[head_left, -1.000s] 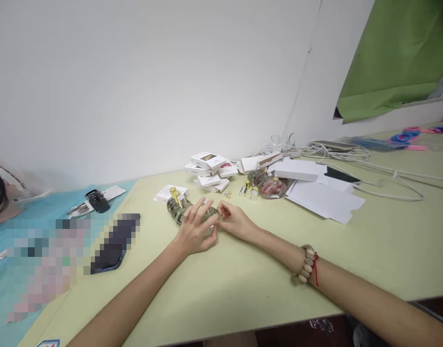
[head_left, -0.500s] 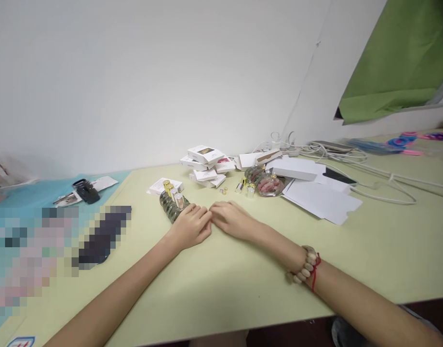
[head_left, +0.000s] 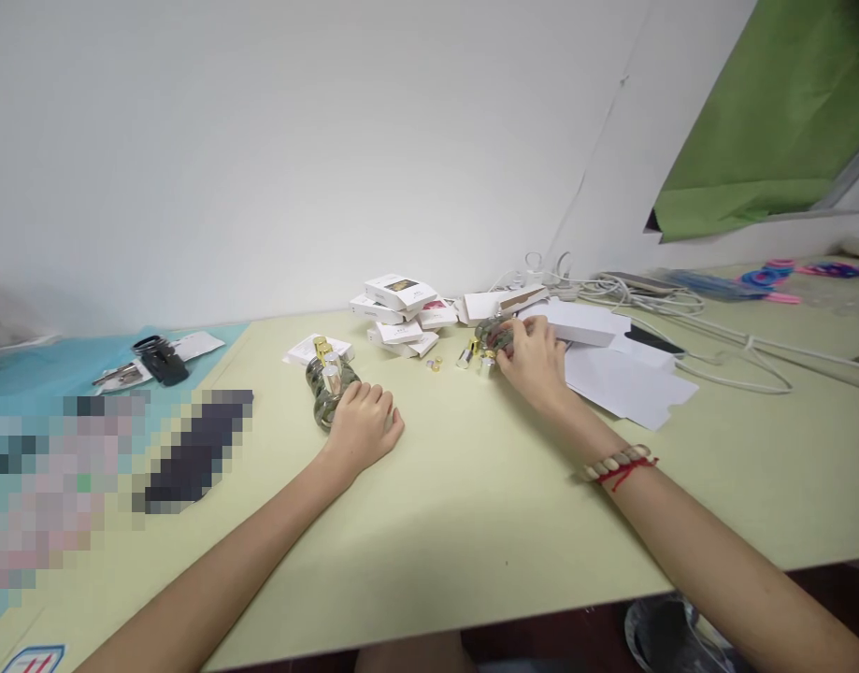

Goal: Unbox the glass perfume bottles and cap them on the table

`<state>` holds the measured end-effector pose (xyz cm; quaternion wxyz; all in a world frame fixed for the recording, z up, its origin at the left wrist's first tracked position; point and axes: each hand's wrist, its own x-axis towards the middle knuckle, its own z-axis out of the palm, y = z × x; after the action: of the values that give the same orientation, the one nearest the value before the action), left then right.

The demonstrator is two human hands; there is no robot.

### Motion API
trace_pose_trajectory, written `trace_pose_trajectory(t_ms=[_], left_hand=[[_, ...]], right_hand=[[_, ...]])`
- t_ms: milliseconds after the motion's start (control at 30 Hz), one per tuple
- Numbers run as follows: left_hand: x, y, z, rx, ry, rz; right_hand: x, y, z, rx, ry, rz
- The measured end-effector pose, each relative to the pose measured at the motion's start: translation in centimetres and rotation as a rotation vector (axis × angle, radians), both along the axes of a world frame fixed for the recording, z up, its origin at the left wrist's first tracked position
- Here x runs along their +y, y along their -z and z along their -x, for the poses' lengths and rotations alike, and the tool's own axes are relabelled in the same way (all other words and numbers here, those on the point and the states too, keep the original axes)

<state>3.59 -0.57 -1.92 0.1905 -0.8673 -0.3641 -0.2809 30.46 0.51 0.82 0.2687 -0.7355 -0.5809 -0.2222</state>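
My left hand [head_left: 363, 422] rests on the table with its fingers curled closed. What it holds, if anything, is hidden. Beside its knuckles stands a row of dark green patterned glass bottles [head_left: 323, 402] with gold and silver tops. My right hand [head_left: 537, 360] is at another group of bottles, its fingers and thumb curled around one glass bottle that the hand mostly covers. A green patterned bottle [head_left: 491, 329] shows just beyond its fingertips. Left of the thumb are a silver cap [head_left: 486, 364], a gold cap [head_left: 473, 347] and small gold rings [head_left: 436, 364].
White boxes [head_left: 399, 293] are piled near the wall, and a flat white box [head_left: 309, 350] lies behind the left bottles. White cardboard [head_left: 622, 388] and cables [head_left: 741, 338] spread at right. A black jar [head_left: 161, 361] sits on the blue cloth [head_left: 127, 350] at left.
My right hand has left my left hand's side and moved right and away from me to the other bottles, covering the pinkish one. My left hand has stayed nearly in place.
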Motion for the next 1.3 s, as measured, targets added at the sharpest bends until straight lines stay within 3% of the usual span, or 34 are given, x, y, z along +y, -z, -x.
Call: trace_pose_trajectory(t_ms=[200, 367, 500, 567, 800, 967, 1133, 1300], left_hand=[[-0.2, -0.1, 0.0, 0.003, -0.044, -0.027], [-0.2, -0.1, 0.0, 0.019, -0.049, -0.023], [-0.2, -0.1, 0.1, 0.02, -0.026, -0.009], [-0.2, -0.2, 0.1, 0.019, 0.016, 0.018], [-0.7, -0.6, 0.4, -0.174, 0.143, 0.063], [-0.8, -0.9, 0.6, -0.223, 0.199, 0.12], [-1.0, -1.3, 0.5, -0.228, 0.289, 0.278], [-1.1, -1.3, 0.6, -0.233, 0.245, 0.421]], right_hand=[[0.3, -0.1, -0.5, -0.061, 0.08, -0.008], [0.1, -0.9, 0.0, 0.081, 0.025, 0.086], [-0.4, -1.1, 1.7, 0.164, -0.06, 0.049], [-0.7, -0.9, 2.9, 0.213, -0.192, 0.021], [-2.3, -0.1, 7.3, 0.661, -0.903, 0.116], [-3.5, 0.8, 9.6, 0.961, -1.163, 0.352], [-2.9, 1.8, 9.8, 0.844, -1.175, 0.459], [-0.7, 3.1, 6.9, 0.395, -0.812, 0.349]])
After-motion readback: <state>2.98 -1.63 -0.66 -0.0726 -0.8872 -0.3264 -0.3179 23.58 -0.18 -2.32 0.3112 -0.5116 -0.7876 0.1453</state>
